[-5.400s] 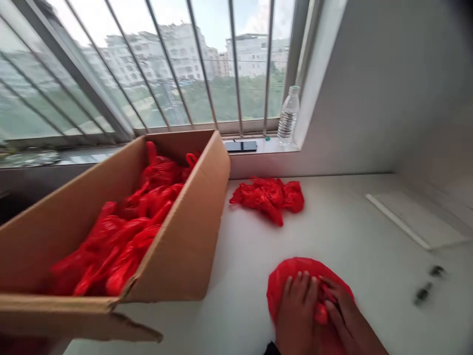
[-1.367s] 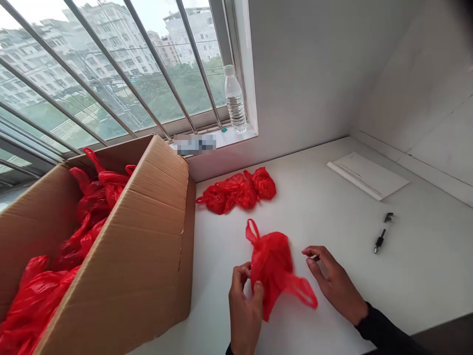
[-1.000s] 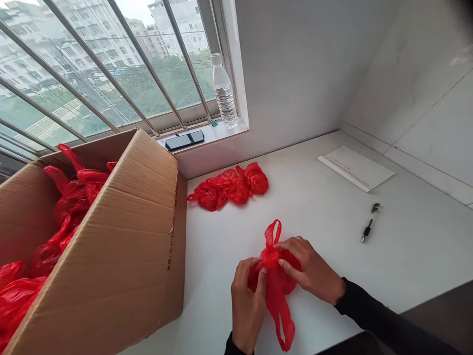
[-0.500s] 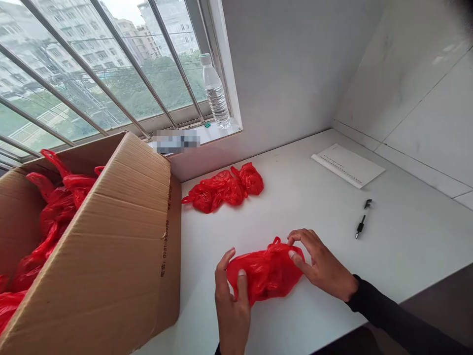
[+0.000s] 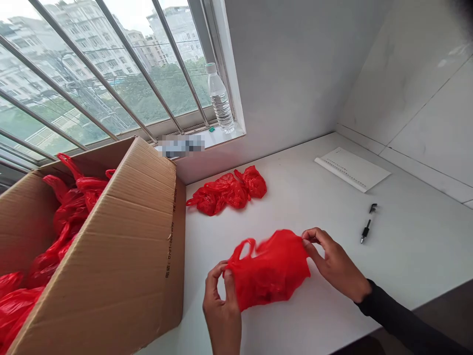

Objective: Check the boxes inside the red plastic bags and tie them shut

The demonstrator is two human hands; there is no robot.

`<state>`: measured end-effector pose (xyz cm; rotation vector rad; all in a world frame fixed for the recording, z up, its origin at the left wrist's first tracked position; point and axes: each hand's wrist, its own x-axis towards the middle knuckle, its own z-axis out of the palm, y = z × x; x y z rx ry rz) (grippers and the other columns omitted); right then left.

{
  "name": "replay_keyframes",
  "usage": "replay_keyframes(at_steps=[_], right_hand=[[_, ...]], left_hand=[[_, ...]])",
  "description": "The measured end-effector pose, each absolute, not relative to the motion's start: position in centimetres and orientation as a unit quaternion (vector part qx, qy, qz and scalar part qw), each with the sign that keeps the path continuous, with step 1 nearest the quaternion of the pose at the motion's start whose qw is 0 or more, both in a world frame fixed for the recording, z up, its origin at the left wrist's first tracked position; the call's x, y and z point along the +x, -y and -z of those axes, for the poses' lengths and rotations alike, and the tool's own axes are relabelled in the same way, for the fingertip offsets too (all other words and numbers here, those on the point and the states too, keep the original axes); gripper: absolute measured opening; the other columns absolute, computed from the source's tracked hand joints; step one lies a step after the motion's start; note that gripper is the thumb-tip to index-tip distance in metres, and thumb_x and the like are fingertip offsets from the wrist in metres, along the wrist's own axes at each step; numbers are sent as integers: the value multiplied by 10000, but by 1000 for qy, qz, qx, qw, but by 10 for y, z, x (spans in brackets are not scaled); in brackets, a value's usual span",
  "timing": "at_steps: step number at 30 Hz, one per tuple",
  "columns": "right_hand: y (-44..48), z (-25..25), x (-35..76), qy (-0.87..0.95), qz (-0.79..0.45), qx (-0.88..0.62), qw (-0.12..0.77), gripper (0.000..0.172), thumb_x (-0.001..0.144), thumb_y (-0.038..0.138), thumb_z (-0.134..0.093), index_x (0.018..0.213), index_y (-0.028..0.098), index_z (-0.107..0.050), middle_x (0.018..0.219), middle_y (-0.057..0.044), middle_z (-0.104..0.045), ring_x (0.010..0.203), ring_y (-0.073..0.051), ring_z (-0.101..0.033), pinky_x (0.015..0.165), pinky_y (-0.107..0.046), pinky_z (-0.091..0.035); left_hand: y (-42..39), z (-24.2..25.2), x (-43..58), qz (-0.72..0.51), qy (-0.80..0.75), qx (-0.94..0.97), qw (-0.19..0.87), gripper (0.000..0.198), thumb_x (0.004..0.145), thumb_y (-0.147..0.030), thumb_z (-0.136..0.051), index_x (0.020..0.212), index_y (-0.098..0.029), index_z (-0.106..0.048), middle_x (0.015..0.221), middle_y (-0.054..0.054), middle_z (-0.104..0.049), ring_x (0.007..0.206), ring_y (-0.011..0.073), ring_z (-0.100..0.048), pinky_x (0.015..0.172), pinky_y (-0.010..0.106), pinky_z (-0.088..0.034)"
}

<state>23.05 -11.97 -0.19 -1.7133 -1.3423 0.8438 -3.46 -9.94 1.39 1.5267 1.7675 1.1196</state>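
A red plastic bag point(image 5: 271, 271) is stretched out sideways just over the white table point(image 5: 288, 197), one loop handle standing up on its left side. My left hand point(image 5: 223, 301) pinches the bag's left edge between thumb and fingers. At the upper right corner, my right hand point(image 5: 332, 261) grips the bag with thumb and forefinger. Dark shapes show faintly through the thin plastic near its bottom; what they are I cannot tell. Beyond it, several knotted red bags point(image 5: 236, 193) lie in a row by the wall.
A tall cardboard box point(image 5: 129, 256) holding red bags point(image 5: 70, 212) stands at the left. A water bottle point(image 5: 220, 103) is on the windowsill. To the right lie a paper notebook point(image 5: 353, 169) and a black pen point(image 5: 365, 230) with its cap point(image 5: 373, 207) beside it.
My hands have moved apart, pulling the bag wider and flatter. Its left handle now stands up as an open loop. My right hand has closed on the bag's corner.
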Motion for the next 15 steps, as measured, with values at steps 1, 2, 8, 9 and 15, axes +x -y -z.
replay_keyframes(at_steps=[1,2,8,9,15], right_hand=[[121,2,232,516,-354,-670,399,266,1044,492,-439,1039,256,-561,1126,-80,-667,1043,-242,-649,589,-300,-498],[122,1,232,508,-374,-661,406,264,1041,501,-445,1052,259,-550,1150,-78,-661,1072,-242,-647,605,-297,-509],[122,-13,222,542,-375,-636,401,264,1017,507,-519,1111,266,-573,966,-18,-657,918,-195,-631,838,-349,-541],[123,-17,223,543,-372,-634,406,268,1024,510,-507,1072,259,-587,957,-21,-662,898,-191,-629,831,-342,-539],[145,-37,240,491,-360,-641,468,255,1022,509,-518,1062,266,-585,927,-42,-657,823,-192,-626,664,-278,-531]], left_hand=[[101,-16,-36,-421,-659,557,279,275,989,-459,-522,1091,-244,-660,1150,88,-727,1060,280,-693,892,413,-565],[102,-19,-35,-423,-656,555,288,292,981,-460,-530,1138,-246,-652,1185,88,-720,1086,277,-689,892,399,-567],[103,-37,-11,-386,-612,638,264,292,909,-402,-686,1179,-290,-691,1083,51,-661,983,237,-657,808,334,-555],[102,-41,-10,-392,-610,641,253,196,918,-390,-679,1077,-283,-719,1032,42,-642,929,222,-645,774,316,-544],[108,-70,-22,-469,-623,601,176,142,920,-397,-685,887,-268,-733,939,22,-548,850,186,-556,739,274,-476]])
